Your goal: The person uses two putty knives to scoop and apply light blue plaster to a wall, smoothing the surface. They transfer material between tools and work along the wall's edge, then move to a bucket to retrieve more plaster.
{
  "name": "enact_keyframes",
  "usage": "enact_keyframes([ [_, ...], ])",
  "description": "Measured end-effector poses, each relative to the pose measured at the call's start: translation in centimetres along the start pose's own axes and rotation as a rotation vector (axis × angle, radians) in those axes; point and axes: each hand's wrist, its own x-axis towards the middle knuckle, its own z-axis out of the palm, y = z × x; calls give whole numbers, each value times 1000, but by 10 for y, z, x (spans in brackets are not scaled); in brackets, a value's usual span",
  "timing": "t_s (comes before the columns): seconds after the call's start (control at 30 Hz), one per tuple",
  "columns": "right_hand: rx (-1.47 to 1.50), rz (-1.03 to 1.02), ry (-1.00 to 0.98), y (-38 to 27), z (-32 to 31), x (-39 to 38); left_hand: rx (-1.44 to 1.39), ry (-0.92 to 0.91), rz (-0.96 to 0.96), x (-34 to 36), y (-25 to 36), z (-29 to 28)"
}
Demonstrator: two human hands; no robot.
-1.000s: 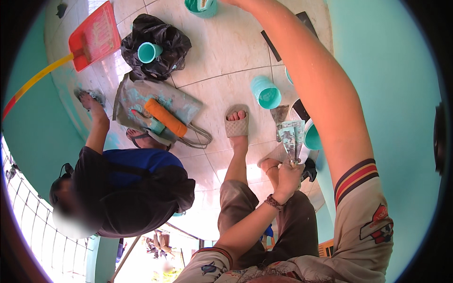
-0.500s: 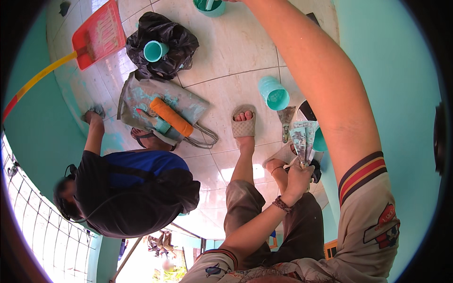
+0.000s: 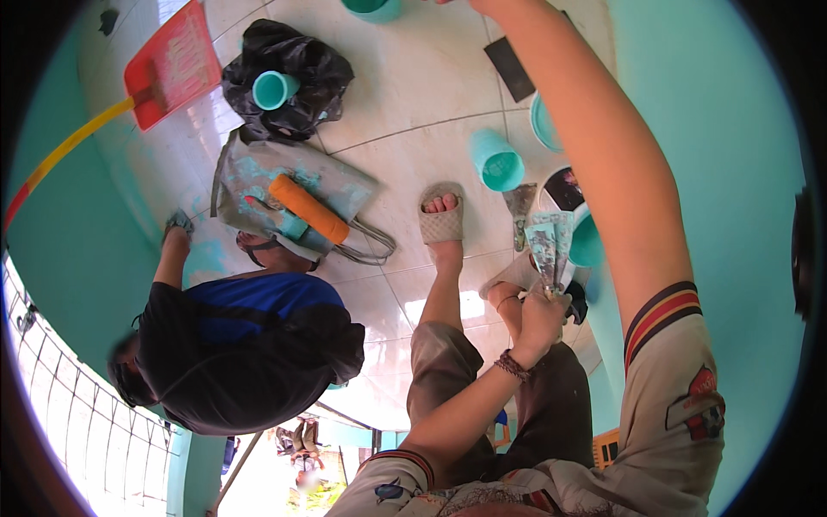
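Note:
My left hand (image 3: 543, 320) is closed around the handles of paint-smeared putty knives (image 3: 550, 246), their blades fanned upward above my right foot. Stretched far forward, my right arm runs along the wall side; only a sliver of my right hand (image 3: 469, 3) shows at the top edge, its fingers cut off. Nearest to that hand is a teal bowl (image 3: 375, 9). Close to the blades in my left hand are a teal tub (image 3: 588, 239) and another scraper (image 3: 520, 207) lying on the tiles. A teal cup-shaped container (image 3: 498, 164) lies tipped beside that scraper.
A person (image 3: 250, 345) crouches at left, one hand (image 3: 178, 226) against the lower wall. Between us lies a grey bag (image 3: 336, 177) with an orange roller (image 3: 308, 209). Beyond are a black plastic bag (image 3: 319, 77), a teal cup (image 3: 274, 90) and a red dustpan (image 3: 177, 65). A teal wall stands at right.
My right hand has moved slightly up, almost out of view. The pale handle-like thing seen in the far teal bowl no longer shows. My left hand keeps its hold on the putty knives.

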Motion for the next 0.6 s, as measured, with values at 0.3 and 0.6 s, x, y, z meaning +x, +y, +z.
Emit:
enact_keyframes([
  [0.3,272,345,569,197,-158,-231,-173,98,112,15,-46,17],
  [0.6,-433,391,393,400,-177,-144,-226,210,19,13,-29,17],
])
